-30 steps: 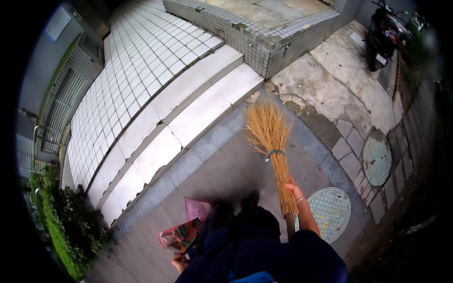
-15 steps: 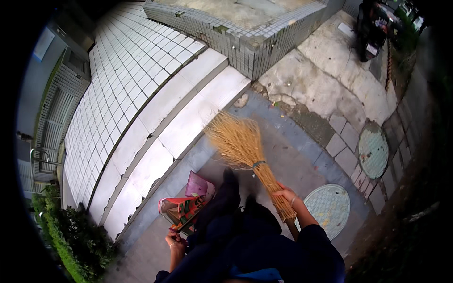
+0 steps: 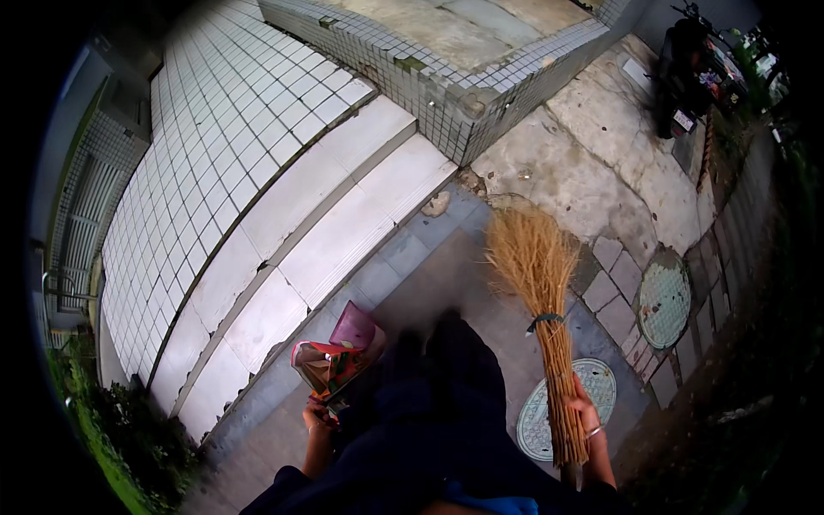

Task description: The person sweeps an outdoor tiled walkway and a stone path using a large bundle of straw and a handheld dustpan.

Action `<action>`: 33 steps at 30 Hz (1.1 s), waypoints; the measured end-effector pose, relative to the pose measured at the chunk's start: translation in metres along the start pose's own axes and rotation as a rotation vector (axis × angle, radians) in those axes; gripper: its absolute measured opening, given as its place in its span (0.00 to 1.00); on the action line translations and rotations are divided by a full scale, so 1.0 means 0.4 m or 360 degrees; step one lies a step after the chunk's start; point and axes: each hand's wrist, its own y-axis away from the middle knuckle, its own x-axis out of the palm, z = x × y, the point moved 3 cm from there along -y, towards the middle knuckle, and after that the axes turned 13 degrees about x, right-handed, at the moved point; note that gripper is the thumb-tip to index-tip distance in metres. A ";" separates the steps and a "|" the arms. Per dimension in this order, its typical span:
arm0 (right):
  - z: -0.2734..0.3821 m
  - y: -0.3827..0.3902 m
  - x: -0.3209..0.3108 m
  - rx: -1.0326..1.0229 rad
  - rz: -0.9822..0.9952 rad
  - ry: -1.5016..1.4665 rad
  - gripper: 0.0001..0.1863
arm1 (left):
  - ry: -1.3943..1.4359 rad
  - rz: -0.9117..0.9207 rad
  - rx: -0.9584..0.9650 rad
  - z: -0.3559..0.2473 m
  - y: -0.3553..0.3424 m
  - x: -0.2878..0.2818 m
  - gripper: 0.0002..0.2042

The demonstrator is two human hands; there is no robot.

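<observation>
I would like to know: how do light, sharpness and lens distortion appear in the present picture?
Head view: white steps look bright, their long edges bent by the fisheye; head view: dark clothing shows little detail; head view: the motorbike near the black rim is dim; head view: the broom has clear stalks, softer tips.

Outdoor walkway: steps [image 3: 343, 249], manhole covers [image 3: 664, 300]

- Left hand [image 3: 318, 416]: fingers curled closed, left of the legs [image 3: 470, 369]
- Right hand [image 3: 587, 414]: fingers wrapped in a grip, out rightward
- Forearms [image 3: 318, 455]: bare, reaching forward
</observation>
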 end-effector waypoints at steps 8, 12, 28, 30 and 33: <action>0.247 -0.309 0.154 0.0363 0.0089 0.0537 0.41 | -0.0049 0.0283 0.0310 0.038 -0.181 0.165 0.03; 0.313 -0.505 0.086 0.0461 0.0205 0.0385 0.43 | 0.0066 -0.0154 0.0456 -0.033 -0.178 0.193 0.05; 0.437 -0.100 0.149 0.0304 0.0071 -0.0080 0.45 | 0.0082 -0.0090 -0.0079 -0.028 -0.178 0.462 0.05; 0.407 -0.214 0.166 0.0351 -0.0013 0.0152 0.44 | 0.0026 -0.0105 -0.0042 -0.004 -0.223 0.441 0.03; 0.352 -0.442 0.171 0.0356 -0.0003 0.0256 0.44 | -0.0040 -0.0125 -0.0109 -0.024 -0.220 0.493 0.04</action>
